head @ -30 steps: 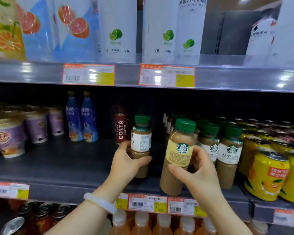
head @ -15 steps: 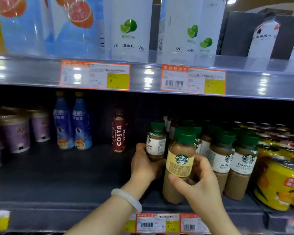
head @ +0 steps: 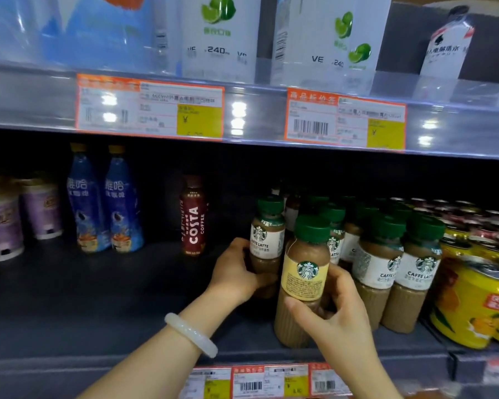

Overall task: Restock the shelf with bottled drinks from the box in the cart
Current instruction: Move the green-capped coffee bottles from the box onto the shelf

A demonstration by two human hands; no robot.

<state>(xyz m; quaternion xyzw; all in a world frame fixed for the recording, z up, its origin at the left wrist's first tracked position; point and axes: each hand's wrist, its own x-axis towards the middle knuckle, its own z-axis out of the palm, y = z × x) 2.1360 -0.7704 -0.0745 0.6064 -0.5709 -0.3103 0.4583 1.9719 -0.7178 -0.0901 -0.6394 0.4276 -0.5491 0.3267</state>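
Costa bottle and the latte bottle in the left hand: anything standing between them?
No. In the head view, only bare dark shelf separates the Costa bottle from the latte bottle gripped by the left hand.

Retail shop, drinks aisle. Evidence: grey metal shelf (head: 127, 298) tiers with orange-and-yellow price tags (head: 149, 106) carrying barcodes and a ¥ sign clipped in the rail edges. Stock faced in rows by product: green-capped latte bottles (head: 418, 272), yellow cans (head: 473, 303), a Costa bottle (head: 193, 216), purple cups (head: 0, 226), lime cartons (head: 218, 36) above.
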